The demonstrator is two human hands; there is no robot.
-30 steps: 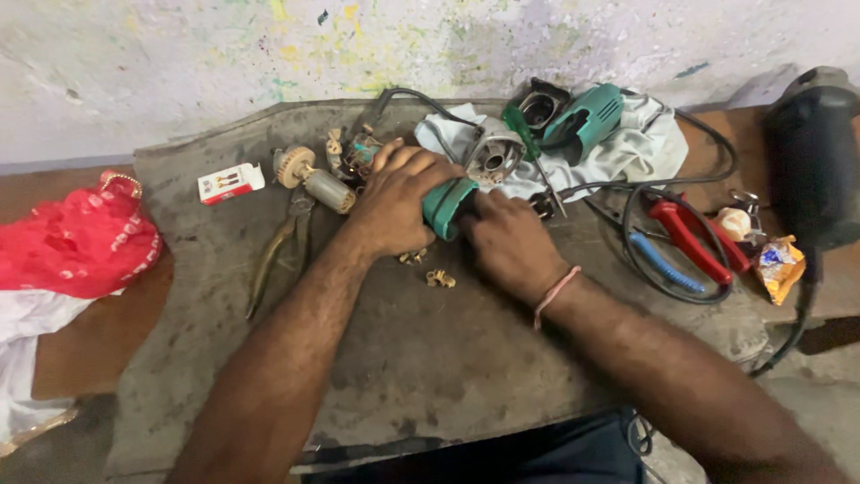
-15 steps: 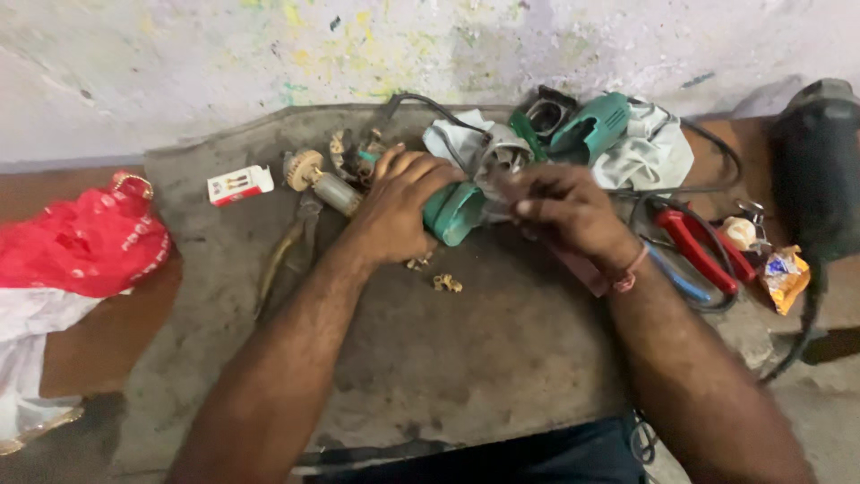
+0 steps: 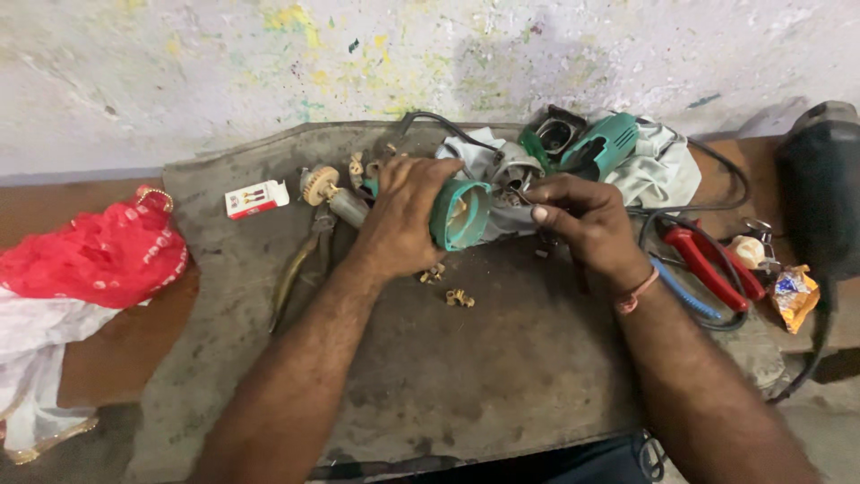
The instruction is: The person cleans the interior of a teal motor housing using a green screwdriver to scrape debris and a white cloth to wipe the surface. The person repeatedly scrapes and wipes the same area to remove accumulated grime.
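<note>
My left hand (image 3: 408,211) gripping the green power-tool housing (image 3: 460,213) above the grey mat (image 3: 466,376), my right hand (image 3: 573,220) pinching a small metal part (image 3: 522,194) at its open end, red pliers (image 3: 708,269) to the right.

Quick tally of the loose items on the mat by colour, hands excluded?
Green: 2, housing part in left hand, tool body
Red: 2, pliers, cloth
White: 1, small box
Brass: 2, small bits
Total: 7

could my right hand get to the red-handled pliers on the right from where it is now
Probably yes. The right hand is busy at the open end of the green housing, but the red-handled pliers lie uncovered just beside that wrist, with only a black cable near them.
</note>
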